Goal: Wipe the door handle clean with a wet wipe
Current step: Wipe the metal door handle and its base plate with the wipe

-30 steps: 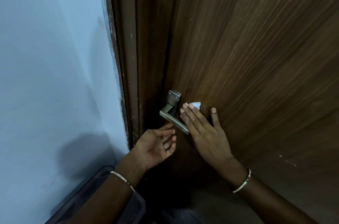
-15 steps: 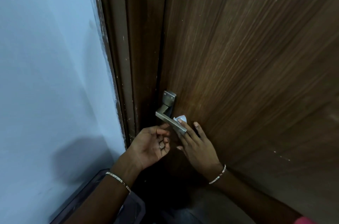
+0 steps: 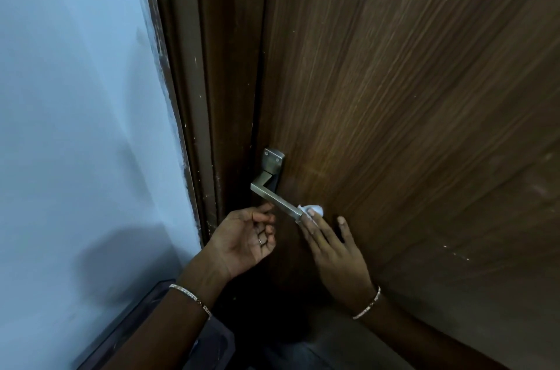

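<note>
1. The door handle (image 3: 274, 196), a square-section metal lever, was mounted near the left edge of the wooden door (image 3: 409, 115), close to the door frame (image 3: 209, 96); its bar ran out from the backplate (image 3: 272, 165) and sloped down to the right.
2. The wet wipe (image 3: 313, 210), a small white wad, sat at the free end of the lever, between that end and the door face.
3. The right hand (image 3: 331, 245) reached up with fingers extended and held together, the fingertips pressing the wipe against the lever's tip; the thumb stood apart, against the door.
4. The left hand (image 3: 245, 237) lay just below the lever, palm up, fingers loosely curled and holding nothing; its fingertips appeared to touch the underside of the bar, though the dim view left contact uncertain.
5. A ring showed on one left finger, and a thin bracelet (image 3: 191, 298) circled each wrist.
6. A pale blue wall (image 3: 75, 127) adjoined the frame at left.
</note>
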